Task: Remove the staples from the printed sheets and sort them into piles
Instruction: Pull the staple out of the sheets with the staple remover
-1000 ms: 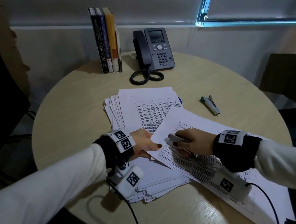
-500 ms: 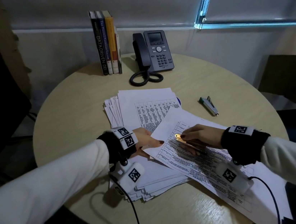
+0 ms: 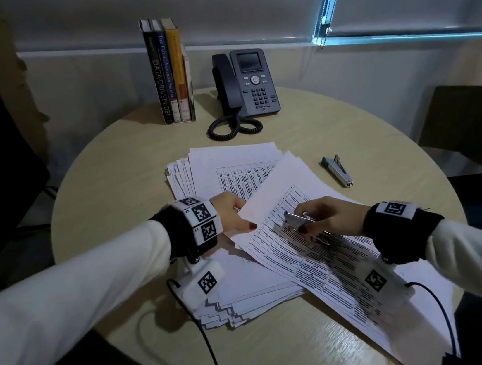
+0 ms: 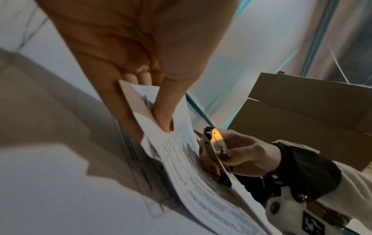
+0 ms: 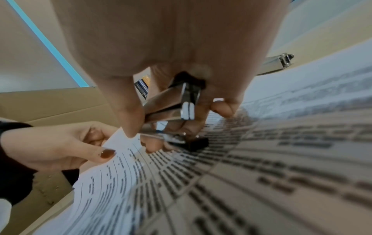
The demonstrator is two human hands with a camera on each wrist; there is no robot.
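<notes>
My left hand (image 3: 231, 214) pinches the sheets' (image 3: 283, 207) near-left corner; my right hand (image 3: 330, 216) grips the staple remover (image 3: 298, 218) above them.

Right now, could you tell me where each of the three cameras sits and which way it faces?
Head: above the round table, looking forward and down; both sleeves and both hands show.
Left wrist: under the left hand, looking along it at the printed sheets its fingers pinch.
Right wrist: under the right hand, facing the metal tool it grips.
Shared: each wrist view shows the other hand; all three show the sheets and the tool.
</notes>
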